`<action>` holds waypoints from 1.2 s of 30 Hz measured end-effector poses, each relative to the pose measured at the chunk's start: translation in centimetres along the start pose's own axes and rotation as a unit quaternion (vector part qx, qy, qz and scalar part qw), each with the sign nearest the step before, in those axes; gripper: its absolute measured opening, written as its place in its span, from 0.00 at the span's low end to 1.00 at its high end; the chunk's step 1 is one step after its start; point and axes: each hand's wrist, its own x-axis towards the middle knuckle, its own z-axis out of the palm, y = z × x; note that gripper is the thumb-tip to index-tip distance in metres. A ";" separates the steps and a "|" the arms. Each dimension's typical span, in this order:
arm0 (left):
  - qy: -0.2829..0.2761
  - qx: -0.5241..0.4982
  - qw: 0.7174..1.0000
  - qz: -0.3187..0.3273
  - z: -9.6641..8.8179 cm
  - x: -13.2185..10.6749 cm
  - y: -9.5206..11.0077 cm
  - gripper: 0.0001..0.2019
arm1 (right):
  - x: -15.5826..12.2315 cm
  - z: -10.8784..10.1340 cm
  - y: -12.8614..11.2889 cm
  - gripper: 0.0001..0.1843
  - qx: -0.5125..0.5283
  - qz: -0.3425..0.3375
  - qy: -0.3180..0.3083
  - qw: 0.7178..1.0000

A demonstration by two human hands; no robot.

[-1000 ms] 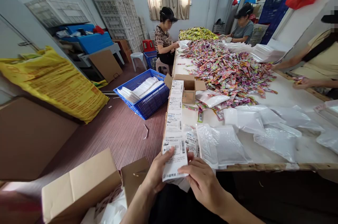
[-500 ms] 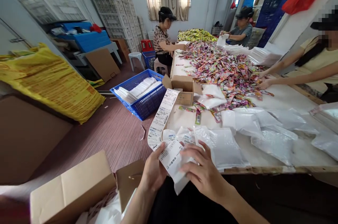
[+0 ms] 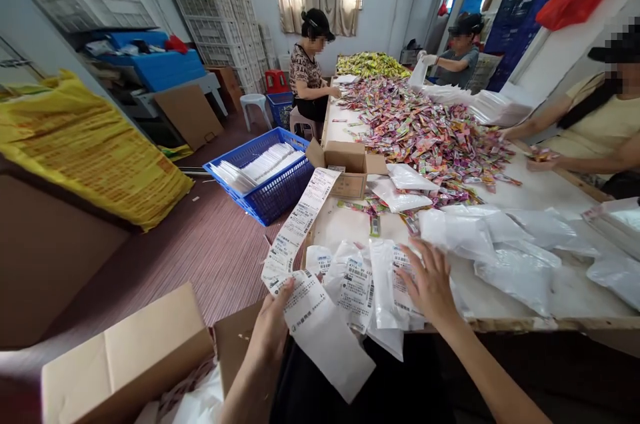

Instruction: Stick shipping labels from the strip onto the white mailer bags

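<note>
My left hand (image 3: pixel 274 317) pinches a long strip of printed shipping labels (image 3: pixel 307 214). The strip runs up to a small open cardboard box (image 3: pixel 349 183), and its loose, mostly blank end hangs down over my lap. With fingers spread, my right hand (image 3: pixel 431 281) lies over a white plastic mailer bag (image 3: pixel 384 284) that carries a label, pressing or touching it at the table edge. Left of that bag lies another labelled mailer bag (image 3: pixel 356 284), partly behind the strip. A third labelled bag (image 3: pixel 320 257) shows beyond it.
Filled white bags (image 3: pixel 520 271) cover the table's right front. A heap of small colourful packets (image 3: pixel 425 124) spreads behind them. A blue basket (image 3: pixel 270 201) of white envelopes stands left of the table, an open carton (image 3: pixel 125 351) at lower left. Several co-workers sit around the table.
My right hand has left the label strip and moved right onto the labelled bag, its fingers spreading. The strip's end now hangs free from my left hand, which has shifted slightly left.
</note>
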 end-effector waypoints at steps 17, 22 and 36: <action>-0.017 0.087 0.996 0.026 -1.9 2.7 -5.5 0.27 | 8.3 2.2 -0.9 0.48 0.064 0.050 -0.396 0.915; -0.003 0.060 0.996 0.059 -2.4 2.2 -6.6 0.27 | 7.0 2.7 -1.2 0.49 0.084 0.066 -0.384 0.917; -0.016 -0.024 0.998 0.060 -2.4 2.1 -7.1 0.25 | 6.2 2.2 -2.4 0.32 0.143 0.060 -0.347 0.925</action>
